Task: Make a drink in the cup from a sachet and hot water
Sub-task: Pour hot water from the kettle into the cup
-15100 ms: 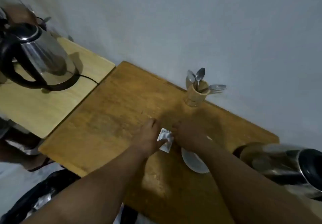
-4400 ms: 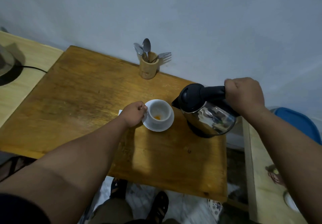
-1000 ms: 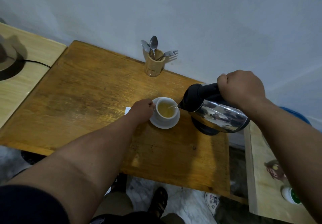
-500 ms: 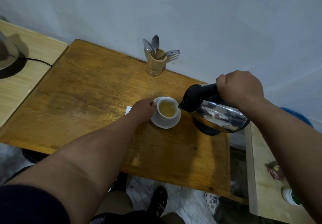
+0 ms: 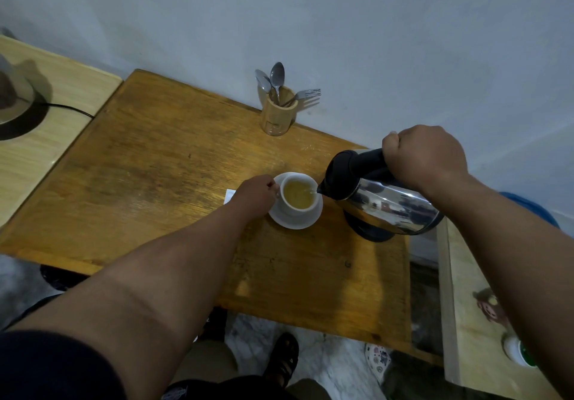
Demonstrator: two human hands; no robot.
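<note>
A white cup (image 5: 298,210) stands on a white saucer (image 5: 295,221) on the wooden table (image 5: 149,166), holding yellowish liquid. My left hand (image 5: 256,194) grips the cup at its left side. My right hand (image 5: 422,157) is closed on the black handle of a steel kettle (image 5: 385,203), tilted left with its spout at the cup's right rim; a thin stream runs into the cup. A white sachet (image 5: 229,195) lies flat on the table, mostly hidden behind my left hand.
A wooden holder (image 5: 277,116) with spoons and a fork stands by the wall. A second kettle's base and cord (image 5: 18,110) sit on the lighter table at the left. A pale shelf (image 5: 484,322) with small items lies at the right.
The liquid level in the cup has risen a little. Both hands and the tilted kettle have held nearly the same place.
</note>
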